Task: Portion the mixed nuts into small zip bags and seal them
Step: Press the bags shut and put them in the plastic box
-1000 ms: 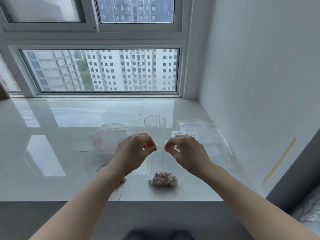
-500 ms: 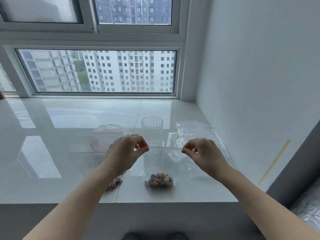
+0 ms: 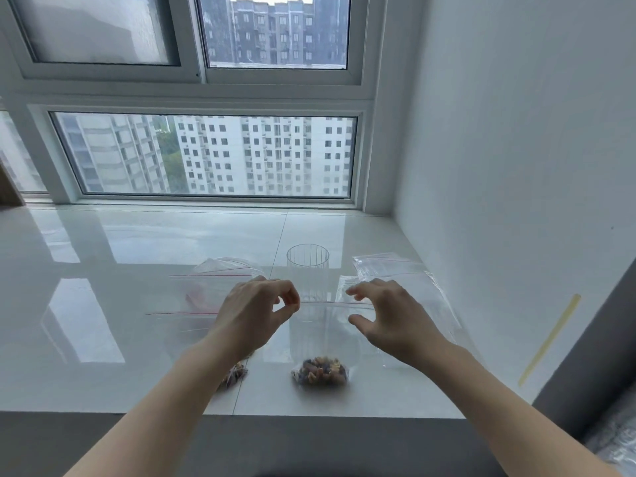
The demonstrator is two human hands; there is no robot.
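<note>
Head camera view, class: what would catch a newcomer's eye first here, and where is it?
A clear zip bag hangs front and centre, mixed nuts heaped at its bottom. The left hand pinches its red-lined top edge, while the right hand is open beside it. Behind stands an empty ribbed glass on the glossy white sill.

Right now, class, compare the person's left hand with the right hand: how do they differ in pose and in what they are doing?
1. The left hand pinches the top corner of the zip bag between thumb and forefinger; the right hand holds nothing.
2. The left hand's fingers are curled; the right hand's fingers are spread, thumb apart.
3. The left hand touches the bag's red strip; the right hand sits at its other end, contact unclear.

Both are bare and raised above the sill.
</note>
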